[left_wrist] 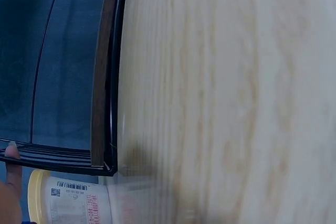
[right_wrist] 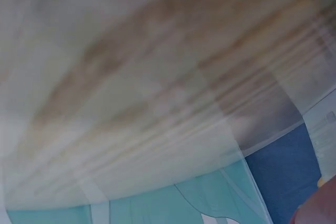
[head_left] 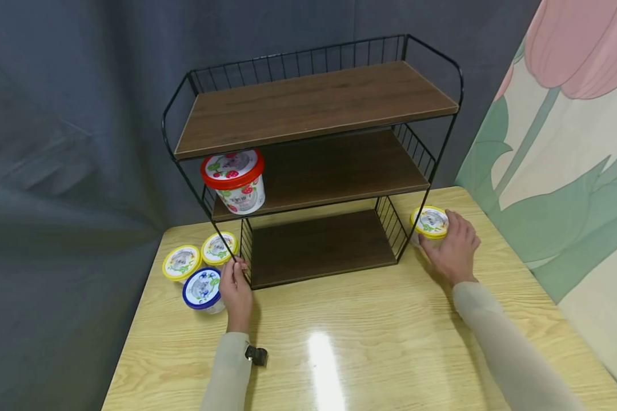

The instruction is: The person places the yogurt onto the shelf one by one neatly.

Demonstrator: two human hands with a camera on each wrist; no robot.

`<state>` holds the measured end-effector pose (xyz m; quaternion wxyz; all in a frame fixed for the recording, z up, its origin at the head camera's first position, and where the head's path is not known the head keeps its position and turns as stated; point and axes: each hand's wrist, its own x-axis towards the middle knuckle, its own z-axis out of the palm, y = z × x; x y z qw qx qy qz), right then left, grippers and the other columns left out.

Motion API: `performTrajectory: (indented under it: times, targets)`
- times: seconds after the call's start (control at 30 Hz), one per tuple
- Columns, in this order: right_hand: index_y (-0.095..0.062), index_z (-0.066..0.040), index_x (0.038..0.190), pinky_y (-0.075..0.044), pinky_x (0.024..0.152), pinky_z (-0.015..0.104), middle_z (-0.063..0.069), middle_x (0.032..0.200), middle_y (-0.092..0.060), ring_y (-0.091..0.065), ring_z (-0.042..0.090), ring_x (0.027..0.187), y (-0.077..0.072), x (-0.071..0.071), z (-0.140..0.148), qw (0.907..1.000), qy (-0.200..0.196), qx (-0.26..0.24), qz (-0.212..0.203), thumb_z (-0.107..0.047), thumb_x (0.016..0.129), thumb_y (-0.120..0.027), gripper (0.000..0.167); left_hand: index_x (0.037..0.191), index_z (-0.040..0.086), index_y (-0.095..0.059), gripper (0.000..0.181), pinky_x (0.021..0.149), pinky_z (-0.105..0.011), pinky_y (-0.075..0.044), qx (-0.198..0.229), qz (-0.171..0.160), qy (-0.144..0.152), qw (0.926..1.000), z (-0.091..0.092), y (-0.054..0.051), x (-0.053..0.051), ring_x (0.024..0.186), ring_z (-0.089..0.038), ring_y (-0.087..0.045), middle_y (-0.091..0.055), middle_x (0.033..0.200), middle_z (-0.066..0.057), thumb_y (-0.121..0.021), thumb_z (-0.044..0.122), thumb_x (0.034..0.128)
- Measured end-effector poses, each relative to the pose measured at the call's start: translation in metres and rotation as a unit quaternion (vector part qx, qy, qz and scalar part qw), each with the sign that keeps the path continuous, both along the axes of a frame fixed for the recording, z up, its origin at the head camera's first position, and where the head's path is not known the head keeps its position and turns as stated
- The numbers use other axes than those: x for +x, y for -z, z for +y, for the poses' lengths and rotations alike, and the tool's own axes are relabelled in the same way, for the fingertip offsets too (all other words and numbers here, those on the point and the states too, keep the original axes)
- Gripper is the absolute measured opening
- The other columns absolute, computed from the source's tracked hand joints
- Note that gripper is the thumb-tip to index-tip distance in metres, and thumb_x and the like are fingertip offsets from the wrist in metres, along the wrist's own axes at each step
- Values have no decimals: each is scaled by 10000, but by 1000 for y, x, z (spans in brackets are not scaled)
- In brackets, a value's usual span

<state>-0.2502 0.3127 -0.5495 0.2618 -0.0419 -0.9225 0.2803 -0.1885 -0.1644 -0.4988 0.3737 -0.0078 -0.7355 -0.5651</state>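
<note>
Wood-grained tabletop [head_left: 360, 337] lies under both hands: the right hand [head_left: 453, 248] grips a yellow-lidded tub [head_left: 430, 221] just beside the right end of a dark shelf rack [head_left: 313, 111], while the left hand [head_left: 236, 294] holds the rack's lower left side. Near the left hand, a blue-lidded tub [head_left: 203, 287] and two other yellow-lidded tubs [head_left: 182, 262] [head_left: 219, 248] cluster on the tabletop; above them a red-lidded tub [head_left: 241, 193] stands at the left of the middle shelf [head_left: 339, 168], with dark cloth [head_left: 82, 171] behind.
</note>
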Motion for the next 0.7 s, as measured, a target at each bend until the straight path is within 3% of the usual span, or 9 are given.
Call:
performTrajectory:
  times: [0.1,0.27,0.4,0.47,0.63,0.7]
  targets:
    - [-248,-128,1550,-200,999,648,259,1490,-357,-284,484,1361,-2,-1,3,9998,107,-89,-112,-489,843,-677,903,914,-171,-568,218,765,-253,-494,-50,38,68,10000,0,-1,1,849,-232,-562,-595,876,-305,-431,-40,1022]
    - [-240,-120,1554,-210,973,635,315,1384,-428,-333,505,1296,-2,-2,3,9993,106,-172,-312,-523,847,-674,922,902,-155,-572,217,757,-291,-497,-151,90,-62,9998,2,0,2,828,-319,-555,-593,857,-301,-421,-51,1019]
    - [-275,-105,1529,-216,969,617,298,1356,-442,-345,485,1271,-1,-3,2,9992,155,-252,-251,-514,827,-708,921,897,-136,-572,215,762,-322,-509,-120,26,-138,9998,4,1,2,825,-290,-563,-589,854,-290,-425,-39,1020]
    - [-291,-101,1515,-219,960,606,281,1347,-443,-348,467,1259,0,-2,1,9992,213,-282,-172,-497,812,-729,918,897,-137,-571,213,752,-329,-515,-122,31,-143,9998,4,1,2,821,-333,-567,-591,847,-286,-426,-41,1019]
    - [-295,-88,1494,-228,938,597,286,1309,-436,-343,457,1222,2,1,-1,9991,333,-260,-70,-480,772,-764,947,893,-158,-561,219,741,-212,-503,-47,6,-107,9999,4,-2,1,821,-452,-556,-596,840,-300,-424,-43,1019]
    - [-295,-82,1489,-229,938,598,291,1296,-432,-340,457,1206,2,1,-2,9991,349,-246,-72,-493,757,-774,966,895,-164,-558,224,742,-229,-507,-64,-8,-95,9999,2,-1,-1,815,-460,-564,-597,846,-310,-421,-41,1021]
